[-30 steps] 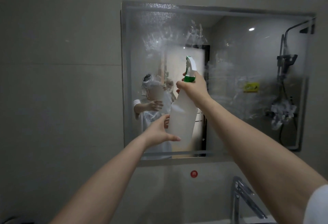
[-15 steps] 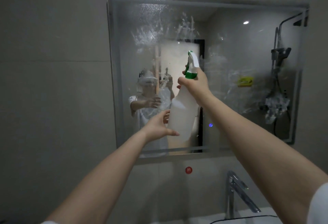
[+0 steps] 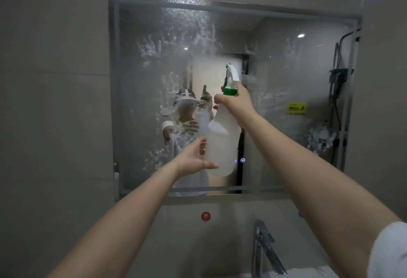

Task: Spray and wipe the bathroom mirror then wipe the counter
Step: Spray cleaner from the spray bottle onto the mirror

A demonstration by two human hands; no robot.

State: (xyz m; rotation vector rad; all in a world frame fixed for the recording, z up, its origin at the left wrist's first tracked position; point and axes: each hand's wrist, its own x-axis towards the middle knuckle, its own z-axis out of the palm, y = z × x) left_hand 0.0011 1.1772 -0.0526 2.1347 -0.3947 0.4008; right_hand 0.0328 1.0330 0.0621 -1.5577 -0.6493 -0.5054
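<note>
A translucent white spray bottle (image 3: 222, 143) with a green collar and white nozzle is held up in front of the wall mirror (image 3: 286, 83). My right hand (image 3: 235, 102) grips its neck at the trigger, nozzle pointing up and left at the glass. Against the bottle's lower left side lies my left hand (image 3: 193, 157), fingers straight, thumb under it. White spray streaks and droplets cover the mirror's upper left and middle, and a mist cloud hangs left of the nozzle.
A chrome faucet (image 3: 264, 253) rises at the bottom right, with a sliver of white basin below. A red round sticker (image 3: 206, 216) sits on the grey tile wall under the mirror. The mirror reflects a shower fitting and a yellow label.
A fresh mist cloud has appeared left of the nozzle, and more droplets cover the glass. My head has turned right and down a little. Both hands keep their hold on the bottle.
</note>
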